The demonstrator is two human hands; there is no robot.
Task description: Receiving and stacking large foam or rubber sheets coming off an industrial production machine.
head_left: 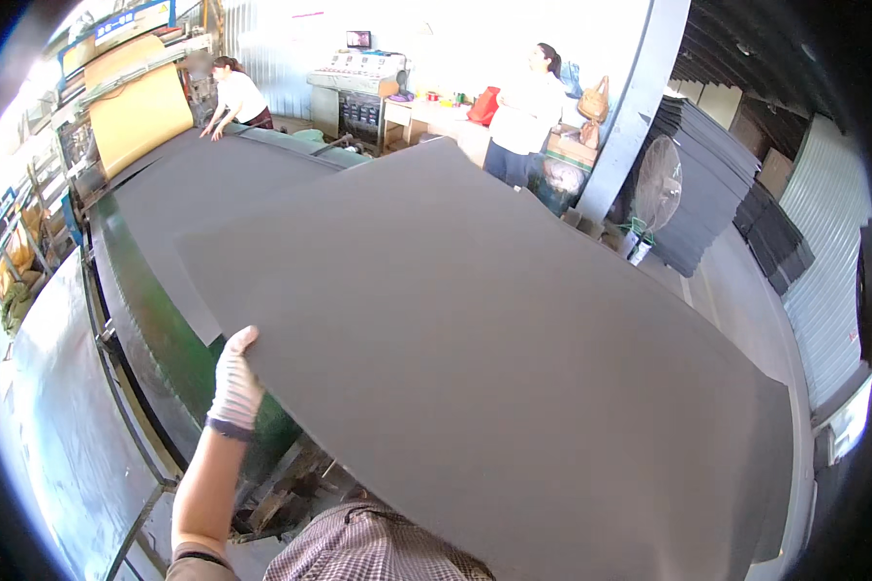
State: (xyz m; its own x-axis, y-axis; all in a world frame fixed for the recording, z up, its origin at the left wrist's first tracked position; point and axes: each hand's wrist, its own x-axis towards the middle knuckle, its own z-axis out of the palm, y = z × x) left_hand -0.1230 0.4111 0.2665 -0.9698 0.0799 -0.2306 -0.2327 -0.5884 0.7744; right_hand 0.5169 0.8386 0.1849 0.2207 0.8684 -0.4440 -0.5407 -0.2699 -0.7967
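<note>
A large dark grey sheet (475, 320) spreads across the middle, raised in front of me, its right end reaching low toward the right rim. At its left edge is my left hand (236, 381) in a striped white glove, closed on the sheet with the thumb on top and the fingers hidden beneath. My right hand does not show. Another grey sheet (223, 189) lies flat on the machine behind, partly covered by the one I hold.
A green machine bed (150, 281) runs along the left, below a yellow sheet (138, 102) on a frame. One co-worker (242, 97) leans over the far sheet; another person (525, 116) stands near a desk. At right are a fan (658, 182) and stacked dark sheets (709, 179).
</note>
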